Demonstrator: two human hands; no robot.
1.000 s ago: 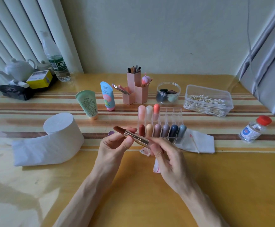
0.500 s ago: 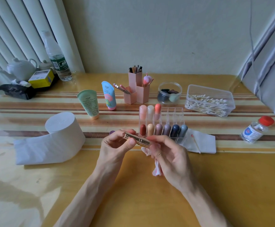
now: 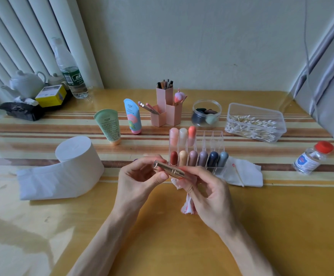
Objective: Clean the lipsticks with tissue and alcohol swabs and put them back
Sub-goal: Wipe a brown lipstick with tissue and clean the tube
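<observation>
A gold lipstick tube [image 3: 170,171] lies level between both hands above the table, its colour stick no longer showing. My left hand [image 3: 140,180] pinches its left end with thumb and fingers. My right hand [image 3: 204,194] grips the right end and also holds a stained crumpled tissue [image 3: 188,206] under its palm. Just behind stands the clear lipstick organizer [image 3: 214,136] with several capped lipsticks. A used swab [image 3: 238,175] lies on a white tissue [image 3: 247,174] to the right. The alcohol bottle [image 3: 311,158] with a red cap is at far right.
A tissue roll [image 3: 76,162] sits at left. Two cream tubes [image 3: 108,126], a pink brush holder [image 3: 166,108], a sponge jar [image 3: 206,114] and a box of cotton swabs [image 3: 255,124] line the back. A water bottle [image 3: 70,74], teapot [image 3: 26,83] and yellow box [image 3: 50,95] stand far left.
The brown lipstick tip that stuck out of the gold tube a second ago has drawn back inside. Both hands have stayed in place, turning the tube.
</observation>
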